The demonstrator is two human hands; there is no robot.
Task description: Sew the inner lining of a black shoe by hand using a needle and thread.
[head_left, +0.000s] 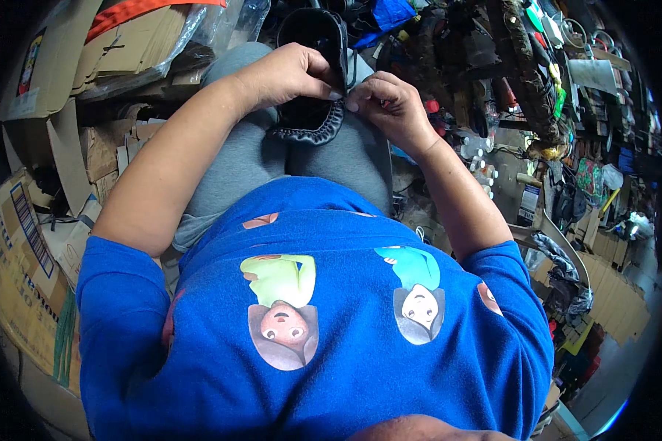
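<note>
A black, shiny, leather-like shoe upper (312,135) lies across my thighs, with a gathered, puckered edge curving toward me and a deep hollow at its far end. My left hand (303,71) reaches over it from the left, thumb and fingers pinched on its right rim. Close beside it, my right hand (387,101) has its fingertips pinched together at the same spot on the edge. Whether a needle or thread sits between those fingers is too small to make out. The fingertips of both hands nearly meet.
Cardboard boxes (33,257) and flattened cardboard in clear plastic (136,48) crowd the left. At right are small bottles (481,165), a dark upright post (518,70) and cluttered tools. A blue plastic bag (390,18) lies beyond my knees. Cardboard sheets (610,294) cover the floor at far right.
</note>
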